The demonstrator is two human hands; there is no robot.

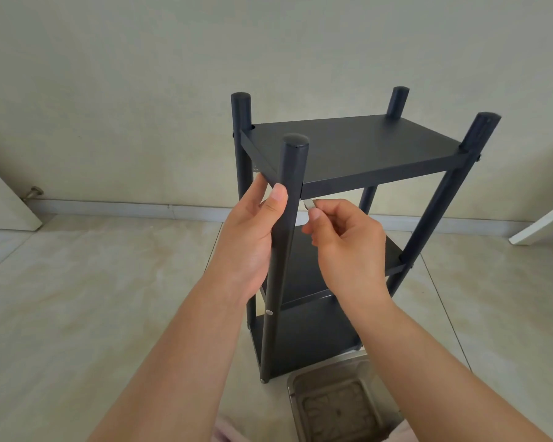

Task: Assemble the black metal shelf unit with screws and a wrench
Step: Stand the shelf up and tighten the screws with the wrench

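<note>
Shelf unit: A black metal shelf unit (pixel 348 148) is seen standing upright on the tiled floor (pixel 77 298), directly in front of the person, with four round posts and three flat shelves already in place.

Near post: The front post (pixel 288 218) closest to the camera is the one being worked on, at the corner where it meets the top shelf.

Left hand: The left hand (pixel 253 237) is wrapped around the near post just below the top shelf, thumb on the front and fingers behind. The post is probably held this way so that the corner is kept steady while it is fastened.

Right hand: The right hand (pixel 342 237) is curled narrowly, and a small silvery piece (pixel 309 204) is pinched between thumb and forefinger, right beside the post and just under the shelf edge. Whether it is the wrench or a screw cannot be told.

Fasteners: A silver screw head (pixel 269 312) is visible lower on the same post, so the lower joint appears already fastened.

Tray: A shallow metal tray (pixel 332 406) is set on the floor just beside the foot of the unit, likely kept within reach for loose parts; its contents cannot be made out.

Progress: The work is judged to be near its end, with the top corner being fixed.
</note>
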